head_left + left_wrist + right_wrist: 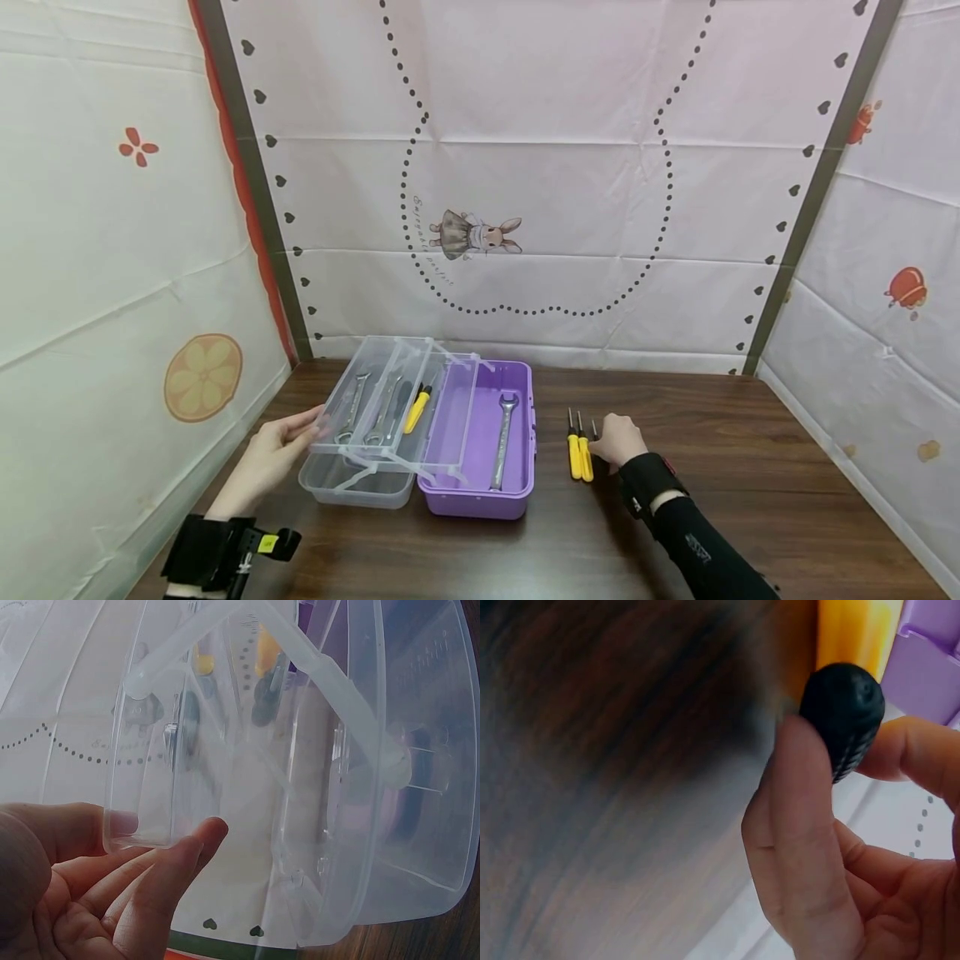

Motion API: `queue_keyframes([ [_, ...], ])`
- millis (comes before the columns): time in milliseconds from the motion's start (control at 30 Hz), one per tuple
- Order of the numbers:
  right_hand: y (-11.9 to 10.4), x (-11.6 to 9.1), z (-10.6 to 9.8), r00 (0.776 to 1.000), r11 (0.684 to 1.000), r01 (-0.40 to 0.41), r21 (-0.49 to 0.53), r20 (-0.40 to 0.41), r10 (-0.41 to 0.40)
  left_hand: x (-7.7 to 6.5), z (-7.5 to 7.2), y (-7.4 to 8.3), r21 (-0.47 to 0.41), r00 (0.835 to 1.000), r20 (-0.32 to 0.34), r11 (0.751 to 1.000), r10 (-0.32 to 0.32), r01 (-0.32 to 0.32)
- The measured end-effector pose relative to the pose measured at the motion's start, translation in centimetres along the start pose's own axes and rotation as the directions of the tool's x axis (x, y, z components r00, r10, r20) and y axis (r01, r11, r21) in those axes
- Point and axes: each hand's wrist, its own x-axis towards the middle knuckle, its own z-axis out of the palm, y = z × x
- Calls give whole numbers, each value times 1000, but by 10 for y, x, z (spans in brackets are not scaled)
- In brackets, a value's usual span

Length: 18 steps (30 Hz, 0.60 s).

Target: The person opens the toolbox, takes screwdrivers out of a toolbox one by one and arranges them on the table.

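Observation:
My left hand (277, 454) pinches the near left edge of a clear plastic tray (142, 840), thumb on one side and fingers on the other. The tray joins a purple toolbox (476, 504) by folding arms. Wrenches (352, 408) and a yellow-and-black-handled tool (417, 410) show through the clear plastic. Inside the purple part lies another wrench (504, 442). Right of the box, my right hand (621, 439) pinches a screwdriver (844, 720) by its black, ridged part; much of it is hidden. Two yellow-handled screwdrivers (579, 457) lie just left of that hand.
A clear lid (360, 492) lies under the raised trays, left of the purple part. Everything stands on a dark wooden table (720, 483). White printed cloth (540, 208) hangs behind, with more on both sides.

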Motion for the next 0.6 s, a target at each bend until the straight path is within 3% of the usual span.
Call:
queue_keyframes([
  [333,4,4,2,999,1000,-6,14,36,5,1,0,2,6,1000,4,1000,-13,13],
  [600,5,9,-3,991,995,-72,64,113,65,0,0,2,3,999,17,1000,-27,27],
])
